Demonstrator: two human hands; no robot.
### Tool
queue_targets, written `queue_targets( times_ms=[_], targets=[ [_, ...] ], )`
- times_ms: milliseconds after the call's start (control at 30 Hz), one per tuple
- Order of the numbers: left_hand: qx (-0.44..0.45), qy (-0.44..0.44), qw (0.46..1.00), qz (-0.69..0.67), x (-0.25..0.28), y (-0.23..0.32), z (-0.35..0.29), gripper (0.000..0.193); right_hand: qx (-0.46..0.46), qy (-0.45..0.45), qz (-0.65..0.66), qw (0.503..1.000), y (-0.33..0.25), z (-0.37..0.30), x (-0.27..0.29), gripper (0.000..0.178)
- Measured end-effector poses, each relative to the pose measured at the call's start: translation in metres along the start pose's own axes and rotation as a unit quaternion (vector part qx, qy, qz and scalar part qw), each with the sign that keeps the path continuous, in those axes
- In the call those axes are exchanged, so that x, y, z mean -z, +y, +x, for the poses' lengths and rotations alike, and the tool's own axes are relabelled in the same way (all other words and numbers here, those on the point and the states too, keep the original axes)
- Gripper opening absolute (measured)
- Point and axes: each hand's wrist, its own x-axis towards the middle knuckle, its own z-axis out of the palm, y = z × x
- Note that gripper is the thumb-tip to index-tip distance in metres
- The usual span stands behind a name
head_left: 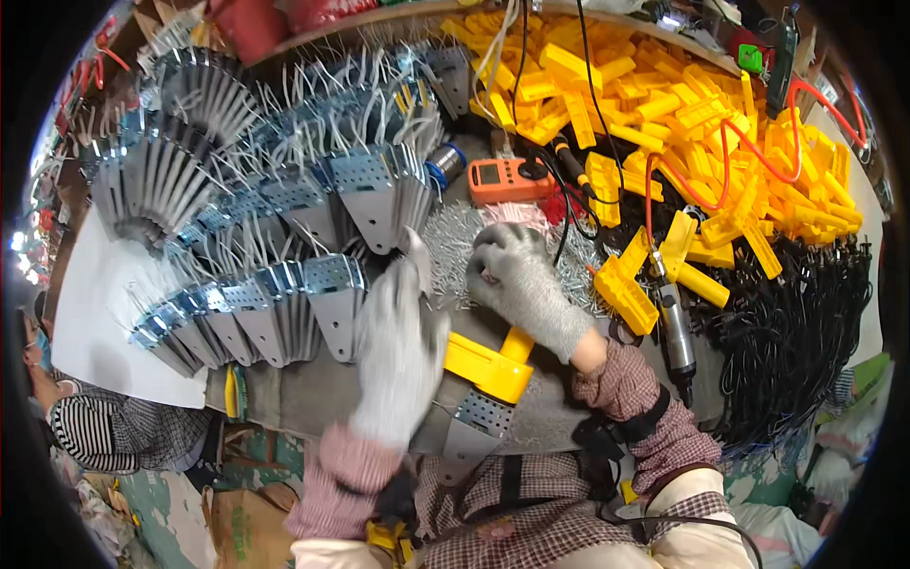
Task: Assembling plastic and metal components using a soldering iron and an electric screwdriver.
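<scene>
My left hand [396, 346], in a grey knit glove, is slightly blurred, its fingers stretched out beside the grey metal brackets. It is next to a yellow plastic housing [493, 368] with a short handle-like arm; whether they touch is unclear. A perforated metal bracket [474, 427] extends from the housing toward me at the table's near edge. My right hand [526, 284], gloved too, is over a pile of small screws [450, 251] with its fingers curled together. What those fingertips hold, if anything, is hidden. Right of it hangs or lies a silver power screwdriver [675, 332] on a red coiled line.
Rows of grey metal brackets [336, 303] with white wires fill the left. An orange multimeter [510, 180] stands beyond the screws. Yellow housings [701, 123] are heaped at the far right, above bundled black cables [787, 341]. Another person's striped sleeve [90, 431] shows at the left.
</scene>
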Motion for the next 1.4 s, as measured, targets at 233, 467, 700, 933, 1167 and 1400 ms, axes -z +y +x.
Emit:
queue_targets(
  times_ms=[233,467,700,933,1167,1400],
  targets=[
    [-0.206,-0.309,0.928,0.018,0.0,0.016,-0.146,0.066,0.186,-0.214,0.085,0.955,-0.02,-0.026,0.017,0.022],
    [-0.13,-0.225,0.962,-0.079,0.036,0.03,-0.092,0.07,0.238,-0.15,-0.321,0.905,0.005,0.074,0.062,0.025],
    [-0.004,-0.26,0.964,-0.059,-0.042,0.055,0.017,0.069,0.036,-0.292,-0.351,0.889,0.055,0.142,0.068,0.027],
    [-0.063,-0.179,0.98,-0.052,-0.024,0.062,0.031,0.064,-0.048,-0.274,-0.184,0.943,0.118,0.133,0.087,0.046],
    [-0.002,-0.081,0.99,0.117,0.074,0.047,-0.051,0.049,0.101,-0.043,0.037,0.993,-0.03,0.101,0.082,0.041],
    [0.289,-0.06,0.954,0.052,0.02,-0.087,-0.42,0.026,0.014,-0.316,0.367,0.875,-0.166,-0.097,0.037,0.021]
  ],
)
